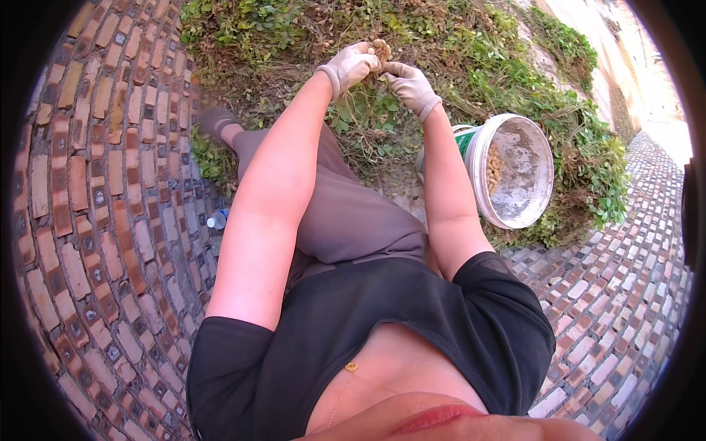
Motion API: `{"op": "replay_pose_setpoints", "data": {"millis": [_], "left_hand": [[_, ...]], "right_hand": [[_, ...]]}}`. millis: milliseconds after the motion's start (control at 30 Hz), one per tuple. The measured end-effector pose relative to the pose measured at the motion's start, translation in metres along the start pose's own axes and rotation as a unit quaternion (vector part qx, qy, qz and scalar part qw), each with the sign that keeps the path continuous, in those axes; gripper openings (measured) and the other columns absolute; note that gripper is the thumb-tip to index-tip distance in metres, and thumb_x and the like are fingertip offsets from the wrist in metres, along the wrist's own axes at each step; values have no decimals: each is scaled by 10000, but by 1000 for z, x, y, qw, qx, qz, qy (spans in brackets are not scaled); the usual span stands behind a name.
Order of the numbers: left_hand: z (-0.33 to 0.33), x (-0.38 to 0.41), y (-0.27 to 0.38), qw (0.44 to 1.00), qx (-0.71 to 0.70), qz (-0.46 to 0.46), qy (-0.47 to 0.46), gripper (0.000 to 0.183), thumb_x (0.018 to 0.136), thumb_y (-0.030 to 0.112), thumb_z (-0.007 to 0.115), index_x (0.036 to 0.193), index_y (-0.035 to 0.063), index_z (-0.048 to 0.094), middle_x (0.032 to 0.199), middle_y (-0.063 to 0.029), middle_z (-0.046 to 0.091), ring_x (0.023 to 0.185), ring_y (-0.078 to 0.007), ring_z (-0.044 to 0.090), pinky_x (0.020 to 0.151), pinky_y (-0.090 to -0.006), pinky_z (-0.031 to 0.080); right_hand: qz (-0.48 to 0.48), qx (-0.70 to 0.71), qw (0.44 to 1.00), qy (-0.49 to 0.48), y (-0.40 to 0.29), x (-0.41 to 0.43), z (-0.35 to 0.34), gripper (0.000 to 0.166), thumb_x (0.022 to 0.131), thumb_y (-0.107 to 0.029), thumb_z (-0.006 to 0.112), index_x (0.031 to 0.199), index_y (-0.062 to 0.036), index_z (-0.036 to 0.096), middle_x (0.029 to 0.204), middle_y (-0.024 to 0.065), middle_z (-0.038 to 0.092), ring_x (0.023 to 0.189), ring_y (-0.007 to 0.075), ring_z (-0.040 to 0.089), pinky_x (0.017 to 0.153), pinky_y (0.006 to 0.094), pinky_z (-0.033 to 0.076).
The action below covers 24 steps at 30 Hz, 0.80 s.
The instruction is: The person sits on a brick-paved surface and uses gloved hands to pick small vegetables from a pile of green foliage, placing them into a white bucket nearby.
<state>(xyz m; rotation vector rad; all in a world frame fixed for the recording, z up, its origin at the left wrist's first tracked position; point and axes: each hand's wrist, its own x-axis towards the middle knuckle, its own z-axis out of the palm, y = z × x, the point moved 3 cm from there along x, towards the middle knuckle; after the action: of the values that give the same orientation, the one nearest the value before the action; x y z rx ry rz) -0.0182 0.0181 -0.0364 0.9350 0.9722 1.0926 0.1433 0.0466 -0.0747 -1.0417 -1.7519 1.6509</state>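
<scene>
Both my hands wear pale knitted gloves and meet above a heap of pulled peanut plants point(441, 60). My left hand point(353, 65) is closed around the base of a plant, with a cluster of peanuts point(380, 50) sticking out beside its fingers. Leafy green stems point(367, 110) hang beneath that fist. At the cluster's lower right, the bent fingers of my right hand point(411, 87) touch it; whether they grip a pod is too small to tell. A white plastic bucket point(518, 218) stands right of my right forearm, with loose peanuts point(494, 168) inside.
Brick paving point(99, 220) extends on the left, and more brick paving point(618, 308) lies at the right. A plastic bottle point(217, 220) lies left of my leg. My shoe point(218, 118) rests beside the plants. A pale wall point(601, 49) runs behind the heap at the upper right.
</scene>
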Motion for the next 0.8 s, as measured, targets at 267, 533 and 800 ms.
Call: {"op": "replay_pose_setpoints", "data": {"millis": [267, 533, 800], "left_hand": [[-1, 6, -34, 1000, 8, -17, -13, 119, 820, 14, 513, 919, 7, 579, 895, -51, 607, 807, -162, 588, 749, -254, 481], [-14, -5, -2, 978, -47, -21, 202, 222, 794, 65, 496, 960, 15, 634, 981, -87, 667, 814, -186, 616, 638, -323, 500], [-39, -14, 7, 991, 41, 38, 124, 232, 751, 134, 545, 917, -2, 634, 923, -46, 624, 815, -158, 553, 757, -304, 456]], "right_hand": [[-73, -416, 893, 153, -11, -5, 10, 222, 795, -90, 638, 1010, -137, 660, 999, 119, 646, 939, 342, 613, 817, 408, 502], [-28, 110, 988, 107, -45, -47, 14, 292, 871, 22, 654, 1160, 44, 623, 1068, 105, 682, 957, 143, 650, 857, 249, 528], [-55, 229, 966, 105, -77, -68, 18, 302, 941, -44, 543, 1221, 72, 547, 1090, 118, 651, 878, 131, 621, 782, 258, 534]]}}
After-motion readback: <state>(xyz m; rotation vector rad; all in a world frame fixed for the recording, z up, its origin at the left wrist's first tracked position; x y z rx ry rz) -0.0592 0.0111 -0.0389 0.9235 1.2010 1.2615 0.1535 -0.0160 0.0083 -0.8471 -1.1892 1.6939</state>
